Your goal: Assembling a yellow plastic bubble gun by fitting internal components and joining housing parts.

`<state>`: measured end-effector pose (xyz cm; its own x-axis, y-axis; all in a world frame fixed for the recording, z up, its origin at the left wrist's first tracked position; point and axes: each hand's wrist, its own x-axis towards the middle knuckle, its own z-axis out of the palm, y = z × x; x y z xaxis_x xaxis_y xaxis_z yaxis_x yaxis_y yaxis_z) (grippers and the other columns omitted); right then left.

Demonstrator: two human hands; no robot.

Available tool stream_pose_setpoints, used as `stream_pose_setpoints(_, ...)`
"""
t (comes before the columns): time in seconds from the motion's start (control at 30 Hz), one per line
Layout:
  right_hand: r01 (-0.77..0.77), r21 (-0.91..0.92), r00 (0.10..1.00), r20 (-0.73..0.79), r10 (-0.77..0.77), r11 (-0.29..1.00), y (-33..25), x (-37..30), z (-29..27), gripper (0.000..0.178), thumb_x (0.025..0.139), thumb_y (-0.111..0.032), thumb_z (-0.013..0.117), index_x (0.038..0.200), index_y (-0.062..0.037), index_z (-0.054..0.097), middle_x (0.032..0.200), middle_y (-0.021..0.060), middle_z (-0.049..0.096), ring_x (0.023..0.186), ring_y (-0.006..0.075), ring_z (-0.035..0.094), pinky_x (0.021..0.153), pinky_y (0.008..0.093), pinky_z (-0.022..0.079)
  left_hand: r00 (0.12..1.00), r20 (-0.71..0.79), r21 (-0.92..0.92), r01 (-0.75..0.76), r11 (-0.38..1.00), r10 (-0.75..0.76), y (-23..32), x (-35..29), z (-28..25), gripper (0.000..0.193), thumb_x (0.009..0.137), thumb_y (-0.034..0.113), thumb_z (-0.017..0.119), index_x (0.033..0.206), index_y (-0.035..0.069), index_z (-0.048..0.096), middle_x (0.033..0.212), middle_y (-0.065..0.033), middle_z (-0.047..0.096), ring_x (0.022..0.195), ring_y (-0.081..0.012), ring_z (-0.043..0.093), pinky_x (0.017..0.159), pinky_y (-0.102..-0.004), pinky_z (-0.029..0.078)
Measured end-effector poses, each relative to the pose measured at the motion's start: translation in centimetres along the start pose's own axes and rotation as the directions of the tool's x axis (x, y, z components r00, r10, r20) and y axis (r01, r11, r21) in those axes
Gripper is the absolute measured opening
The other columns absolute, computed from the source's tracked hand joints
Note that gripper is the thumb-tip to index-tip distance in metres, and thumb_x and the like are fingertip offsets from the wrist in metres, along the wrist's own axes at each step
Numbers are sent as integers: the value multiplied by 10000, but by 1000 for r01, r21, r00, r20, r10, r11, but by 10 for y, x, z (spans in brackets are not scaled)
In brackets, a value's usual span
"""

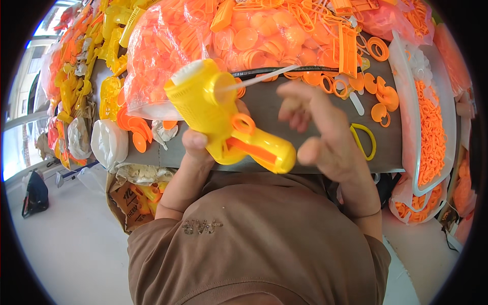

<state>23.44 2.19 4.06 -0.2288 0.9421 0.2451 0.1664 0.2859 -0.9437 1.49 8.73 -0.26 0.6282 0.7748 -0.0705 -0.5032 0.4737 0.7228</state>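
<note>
My left hand (195, 145) is closed around a yellow plastic gun-shaped toy (201, 104), tilted above the table's near edge. It has a wide slotted barrel with a whitish end, and a round opening in its side. An orange ring (243, 123) sits by the handle, and an orange strip runs along that handle. From the round opening a thin white stick (264, 77) slants up to the right. Beside the handle's end, my right hand (328, 134) is open, fingers curled and apart from the thumb, with nothing visible in it.
A large clear bag (168, 56) of orange plastic parts fills the table's back. Loose orange rings and cups (378, 48) lie right, near yellow-handled scissors (370, 142). At far right stands a clear bin (414, 127) of small orange pieces. Yellow parts (109, 91) pile up left.
</note>
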Motion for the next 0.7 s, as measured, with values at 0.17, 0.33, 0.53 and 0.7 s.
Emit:
stream_pose_setpoints(0.17, -51, -247, 994, -101, 26, 968, -27, 27, 8, 714, 687, -463, 769, 1146, 9, 494, 863, 50, 560, 731, 132, 504, 632, 295, 430, 996, 64, -39, 59, 997, -56, -12, -10, -5, 906, 487, 276, 772, 1270, -20, 424, 1085, -186, 570, 973, -276, 593, 845, -362, 487)
stream_pose_setpoints(0.33, 112, -306, 986, -84, -144, 946, -11, 31, 24, 381, 816, -357, 674, 808, -18, 502, 648, 106, 512, 543, 215, 528, 479, 328, 409, 998, 51, 118, 23, 993, -29, -21, -17, -7, 881, 499, 235, 779, 1273, -14, 440, 1141, -144, 573, 1022, -248, 583, 876, -359, 473)
stream_pose_setpoints(0.53, 59, -198, 995, -62, -73, 978, -4, 24, 19, 404, 797, -375, 679, 772, -10, 507, 620, 107, 494, 539, 247, 501, 492, 333, 390, 992, -61, 364, 125, 923, -110, 6, -18, 10, 1015, 452, 315, 893, 1280, -42, 426, 1161, -144, 574, 1031, -238, 592, 898, -344, 468)
stream_pose_setpoints(0.7, -41, -387, 997, 37, 60, 921, -17, 30, 21, 400, 812, -358, 679, 725, -9, 502, 594, 71, 461, 535, 170, 466, 499, 303, 363, 998, -29, 58, 58, 997, -56, 5, -1, 9, 985, 484, 346, 854, 1281, -25, 411, 1135, -167, 576, 1009, -252, 601, 884, -340, 499)
